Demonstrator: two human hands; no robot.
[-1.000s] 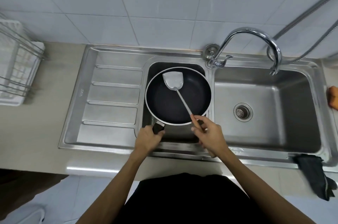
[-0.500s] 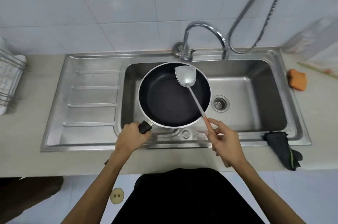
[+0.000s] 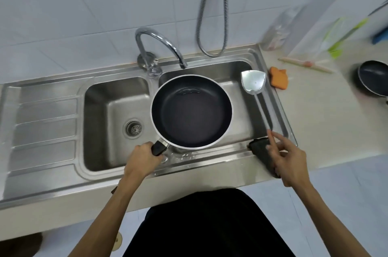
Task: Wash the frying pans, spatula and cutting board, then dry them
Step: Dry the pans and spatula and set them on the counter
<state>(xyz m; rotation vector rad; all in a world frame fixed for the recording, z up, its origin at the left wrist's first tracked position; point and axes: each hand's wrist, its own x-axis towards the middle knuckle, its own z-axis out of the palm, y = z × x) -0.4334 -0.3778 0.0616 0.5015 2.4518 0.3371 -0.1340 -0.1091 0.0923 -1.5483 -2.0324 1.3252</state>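
Left hand (image 3: pixel 144 159) grips the frying pan (image 3: pixel 192 111) handle at centre frame, over the sink (image 3: pixel 63 89). Spatula (image 3: pixel 253 82) lies along the right rim, blade up-frame and shaft end by the right hand (image 3: pixel 290 161), the nearer one, fingers spread.

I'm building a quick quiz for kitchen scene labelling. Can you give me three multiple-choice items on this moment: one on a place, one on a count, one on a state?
1. Where does the orange sponge lie?
A. In the left basin
B. On the counter right of the sink
C. Inside the big pan

2. How many frying pans are in view?
A. One
B. Three
C. Two

3. What is the left hand doing?
A. Gripping the big pan's handle
B. Resting flat on the drainboard
C. Turning the tap

Answers:
1. B: the orange sponge sits on the counter just past the sink's right rim.
2. C: the big pan is over the right basin, and a smaller pan stands at the far right.
3. A: the left hand is curled round the black handle.
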